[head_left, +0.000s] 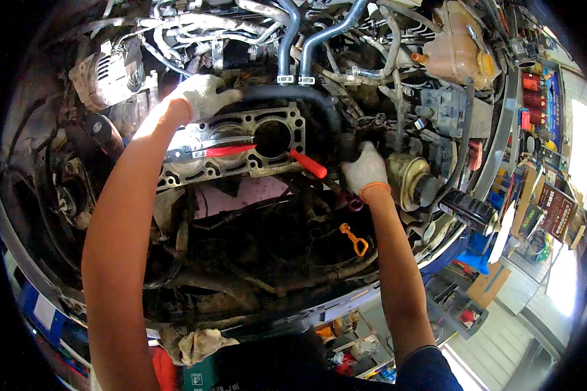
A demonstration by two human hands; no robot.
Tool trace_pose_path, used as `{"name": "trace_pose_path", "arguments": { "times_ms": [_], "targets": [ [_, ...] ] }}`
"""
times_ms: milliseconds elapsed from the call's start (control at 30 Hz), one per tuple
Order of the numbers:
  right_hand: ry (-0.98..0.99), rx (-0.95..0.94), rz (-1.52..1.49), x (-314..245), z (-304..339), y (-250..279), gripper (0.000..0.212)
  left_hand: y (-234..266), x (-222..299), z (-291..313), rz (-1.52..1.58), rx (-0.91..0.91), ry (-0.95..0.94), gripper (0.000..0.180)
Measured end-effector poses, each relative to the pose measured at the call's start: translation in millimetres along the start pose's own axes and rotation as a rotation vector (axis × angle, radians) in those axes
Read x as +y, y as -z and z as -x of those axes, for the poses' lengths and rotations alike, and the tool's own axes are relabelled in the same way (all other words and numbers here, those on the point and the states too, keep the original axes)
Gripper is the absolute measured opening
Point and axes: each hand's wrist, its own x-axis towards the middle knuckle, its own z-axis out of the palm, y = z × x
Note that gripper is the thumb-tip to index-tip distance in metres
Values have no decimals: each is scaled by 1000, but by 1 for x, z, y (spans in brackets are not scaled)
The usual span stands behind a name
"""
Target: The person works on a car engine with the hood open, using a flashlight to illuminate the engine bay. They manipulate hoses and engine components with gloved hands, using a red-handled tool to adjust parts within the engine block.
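Gloved left grip (204, 95) rests closed on the head gasket's (241, 148) upper rim, over the engine block. Gloved right grip (365, 168) clutches a dark hose end (347, 144), near red-handled pliers (223, 152) lying across the gasket.

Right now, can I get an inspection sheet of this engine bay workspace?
Surface: engine block with open cylinder holes, grimy.
Job's things: red-handled pliers lying across the block; black hose behind it.
Clutter: rag at the lower edge; orange dipstick handle.
Grippers: left hand, gloved, on the hose; right hand, gloved, grips a dark part beside the block.
Cables: tangled wiring at the back.
Surroundings: coolant tank; workshop floor at the right.
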Motion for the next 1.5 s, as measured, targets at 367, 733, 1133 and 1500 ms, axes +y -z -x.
{"name": "trace_pose_path", "arguments": {
  "times_ms": [367,733,1133,1500],
  "targets": [
    [453,381,-248,-98,-62,37,27,-18,-11,1,-11,125,-27,71],
    [184,74,-967,-158,-154,63,38,-6,-2,2,15,30,4,73],
    [545,54,6,-126,-157,48,35,6,5,21,59,56,46,74],
    [614,184,113,-91,-121,54,39,-30,8,40,-64,530,25,65]
  ]
}}
